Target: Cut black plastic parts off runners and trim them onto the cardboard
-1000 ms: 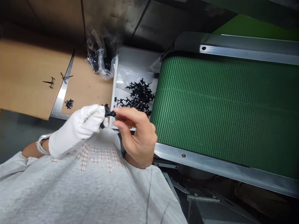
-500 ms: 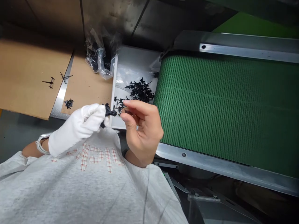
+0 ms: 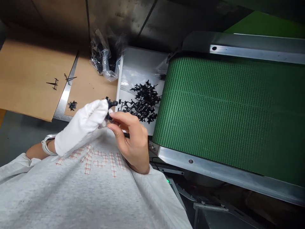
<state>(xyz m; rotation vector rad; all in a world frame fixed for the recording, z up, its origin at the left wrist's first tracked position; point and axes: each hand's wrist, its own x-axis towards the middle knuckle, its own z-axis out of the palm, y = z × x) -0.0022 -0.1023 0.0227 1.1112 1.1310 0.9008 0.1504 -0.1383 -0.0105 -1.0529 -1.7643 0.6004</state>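
Observation:
My left hand (image 3: 83, 122), in a white glove, is closed around a small black plastic part (image 3: 111, 104) with short arms. The part's upper end sticks out past the gloved fingertips, and the glove covers some of it. Bare and ungloved, my right hand (image 3: 131, 136) meets the part's lower end with curled fingers. That end lies between thumb and forefinger, though the exact contact is partly hidden. Behind the hands, a pile of similar black parts (image 3: 146, 98) lies in a white tray (image 3: 137, 55).
A green conveyor belt (image 3: 214, 117) with metal side rails fills the right. To the left, brown cardboard (image 3: 30, 70) bears a thin black part (image 3: 55, 83) and a small black cluster (image 3: 72, 105). A clear plastic bag (image 3: 105, 60) with black contents stands behind.
My right hand has moved left, from a gap beside the black plastic part to its lower end. The part has risen slightly in my left hand. The whole view has shifted a little.

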